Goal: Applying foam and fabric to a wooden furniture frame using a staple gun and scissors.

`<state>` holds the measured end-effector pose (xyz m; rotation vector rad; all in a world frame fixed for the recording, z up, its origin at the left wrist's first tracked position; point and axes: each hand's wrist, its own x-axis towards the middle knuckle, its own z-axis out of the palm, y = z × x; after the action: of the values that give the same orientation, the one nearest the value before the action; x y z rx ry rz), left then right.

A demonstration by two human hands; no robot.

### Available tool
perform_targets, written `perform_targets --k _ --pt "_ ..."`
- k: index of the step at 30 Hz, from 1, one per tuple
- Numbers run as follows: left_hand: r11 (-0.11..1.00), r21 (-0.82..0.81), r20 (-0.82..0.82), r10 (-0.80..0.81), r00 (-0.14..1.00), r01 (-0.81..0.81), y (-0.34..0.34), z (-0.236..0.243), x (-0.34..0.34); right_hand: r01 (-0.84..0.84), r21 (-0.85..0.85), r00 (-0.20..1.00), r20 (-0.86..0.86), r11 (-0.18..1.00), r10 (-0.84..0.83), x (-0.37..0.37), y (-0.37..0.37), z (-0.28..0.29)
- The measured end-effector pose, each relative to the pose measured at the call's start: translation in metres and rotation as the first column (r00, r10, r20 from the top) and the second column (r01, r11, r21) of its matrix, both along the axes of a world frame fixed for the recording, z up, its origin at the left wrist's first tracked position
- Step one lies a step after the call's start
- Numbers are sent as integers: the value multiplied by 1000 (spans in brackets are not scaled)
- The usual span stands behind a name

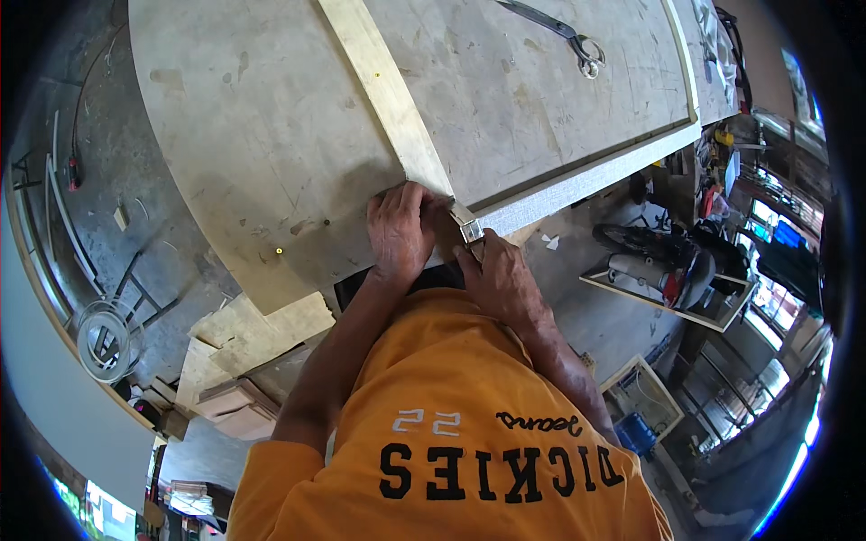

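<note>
My left hand (400, 233) grips the near end of a pale wooden strip (377, 77), its fingers curled at the table's front edge. My right hand (501, 275) is closed on a small silvery metal tool (470, 227) at the corner where that strip meets a lighter, textured strip (586, 176) running off to the right. What exactly the tool is, I cannot tell. A further thin strip (690, 77) joins the textured one at the far right. Black-bladed scissors (591, 57) lie on the worn tabletop (234, 135).
Wooden boards (253, 338) lie below the table's left side. Metal pieces (135, 288) and a coil (106, 338) are on the floor at left. A motorbike (667, 266) stands at right among frames (639, 401), near a blue container (636, 435). A large pale panel (63, 397) is at far left.
</note>
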<state>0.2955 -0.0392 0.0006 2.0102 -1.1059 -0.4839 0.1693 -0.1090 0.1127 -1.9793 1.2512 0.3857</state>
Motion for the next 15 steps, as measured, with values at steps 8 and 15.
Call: perform_targets --k 8,15 --pt "999 33 15 7 1000 -7 -1 -3 -1 13 -63 999 -43 998 -15 2 2 -9" --pt "999 47 61 -10 998 7 -3 0 -3 76 -53 987 -140 996 -83 -4 4 -25"
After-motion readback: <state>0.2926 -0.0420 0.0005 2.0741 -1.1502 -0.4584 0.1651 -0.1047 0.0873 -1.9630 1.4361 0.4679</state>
